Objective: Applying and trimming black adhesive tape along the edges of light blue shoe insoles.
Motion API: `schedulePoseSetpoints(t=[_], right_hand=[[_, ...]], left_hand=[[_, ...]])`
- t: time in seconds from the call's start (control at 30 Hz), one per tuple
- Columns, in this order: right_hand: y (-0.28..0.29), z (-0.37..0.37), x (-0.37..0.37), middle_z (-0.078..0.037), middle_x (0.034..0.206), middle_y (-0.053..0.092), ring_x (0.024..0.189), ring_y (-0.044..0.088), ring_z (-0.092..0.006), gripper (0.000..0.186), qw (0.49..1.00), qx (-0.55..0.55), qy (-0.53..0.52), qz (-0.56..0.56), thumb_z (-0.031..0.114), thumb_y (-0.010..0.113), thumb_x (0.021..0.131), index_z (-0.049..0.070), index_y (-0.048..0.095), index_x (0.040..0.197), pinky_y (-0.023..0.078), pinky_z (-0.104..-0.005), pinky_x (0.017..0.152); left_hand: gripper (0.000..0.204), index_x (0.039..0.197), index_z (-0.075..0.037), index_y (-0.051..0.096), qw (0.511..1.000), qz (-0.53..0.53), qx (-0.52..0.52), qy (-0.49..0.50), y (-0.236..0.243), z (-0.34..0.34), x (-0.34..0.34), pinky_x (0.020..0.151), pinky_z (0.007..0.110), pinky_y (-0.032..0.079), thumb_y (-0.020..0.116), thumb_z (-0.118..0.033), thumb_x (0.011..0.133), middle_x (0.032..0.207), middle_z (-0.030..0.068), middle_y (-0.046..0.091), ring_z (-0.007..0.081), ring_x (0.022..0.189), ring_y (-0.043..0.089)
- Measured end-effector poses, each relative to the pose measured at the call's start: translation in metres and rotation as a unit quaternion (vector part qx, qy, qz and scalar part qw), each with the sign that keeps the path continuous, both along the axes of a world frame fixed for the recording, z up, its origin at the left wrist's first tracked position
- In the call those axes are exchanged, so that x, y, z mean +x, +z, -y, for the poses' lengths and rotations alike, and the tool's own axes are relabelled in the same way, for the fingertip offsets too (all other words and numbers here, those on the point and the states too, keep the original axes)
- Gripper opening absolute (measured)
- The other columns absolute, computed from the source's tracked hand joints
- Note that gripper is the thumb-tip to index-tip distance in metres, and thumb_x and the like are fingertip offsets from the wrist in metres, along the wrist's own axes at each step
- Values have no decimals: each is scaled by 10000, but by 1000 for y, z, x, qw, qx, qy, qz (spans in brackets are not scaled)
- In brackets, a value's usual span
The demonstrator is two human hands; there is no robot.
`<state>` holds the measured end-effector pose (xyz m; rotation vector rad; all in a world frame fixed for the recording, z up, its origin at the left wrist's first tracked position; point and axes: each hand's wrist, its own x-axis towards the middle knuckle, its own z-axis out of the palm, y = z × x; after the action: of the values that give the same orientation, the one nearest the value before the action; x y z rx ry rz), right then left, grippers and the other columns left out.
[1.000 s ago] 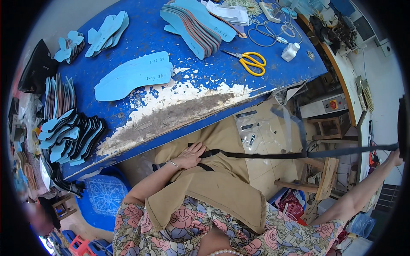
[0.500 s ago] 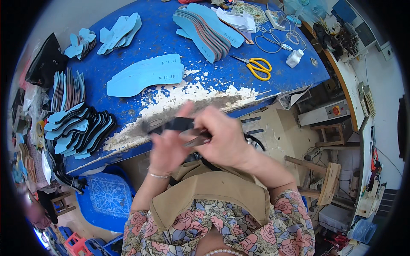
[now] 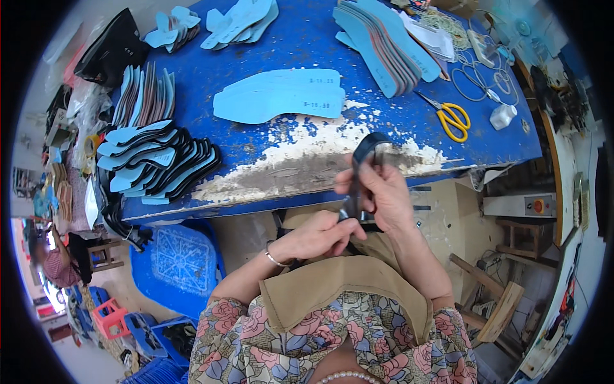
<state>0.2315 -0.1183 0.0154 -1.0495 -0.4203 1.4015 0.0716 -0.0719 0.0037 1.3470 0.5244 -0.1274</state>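
Observation:
Over the bench's near edge, my right hand (image 3: pixel 387 198) grips a curved, glossy black strip (image 3: pixel 371 142). The strip loops up past the fingers, and its lower part runs down toward my left hand. My left hand (image 3: pixel 320 233), lower and beside it, is closed in a pinch at the strip's lower end. Something shiny shows at those fingertips, too blurred to name. On the bench beyond lie flat light-blue insole-shaped pieces (image 3: pixel 278 96). A heap of black-edged blue pieces (image 3: pixel 160 163) lies to the left.
Yellow-handled scissors (image 3: pixel 451 118) and a white bottle (image 3: pixel 503 116) lie at the right on the worn blue bench (image 3: pixel 275 38). A tall stack of blue pieces (image 3: pixel 384 51) stands at the back. Below the bench are a blue plastic tub (image 3: pixel 176 262) and a wooden stool (image 3: pixel 502 310).
My right hand has moved right and keeps hold of the black strip. My left hand, blurred and spread before, has come down and closed near the strip's lower end. The view has shifted left.

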Motion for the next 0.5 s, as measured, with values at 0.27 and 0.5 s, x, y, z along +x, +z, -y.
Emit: schedulePoseSetpoints(t=[0.27,0.5], right_hand=[[-34,-5,22,-105,955,645,757,630,-98,419,989,-15,-55,-134,361,479,921,19,505,1161,377,-182,432],[-42,-18,34,-173,1007,621,811,638,-183,404,994,-17,-18,-105,311,380,958,-21,497,1156,312,-175,344]], left_hand=[[389,1127,-52,537,1000,-2,2,-20,-4,-3,11,478,251,390,336,-340,960,509,13,502,92,465,476],[369,1228,-59,469,997,-9,64,-39,-6,-4,13,507,288,411,341,-264,950,524,36,496,124,502,520]])
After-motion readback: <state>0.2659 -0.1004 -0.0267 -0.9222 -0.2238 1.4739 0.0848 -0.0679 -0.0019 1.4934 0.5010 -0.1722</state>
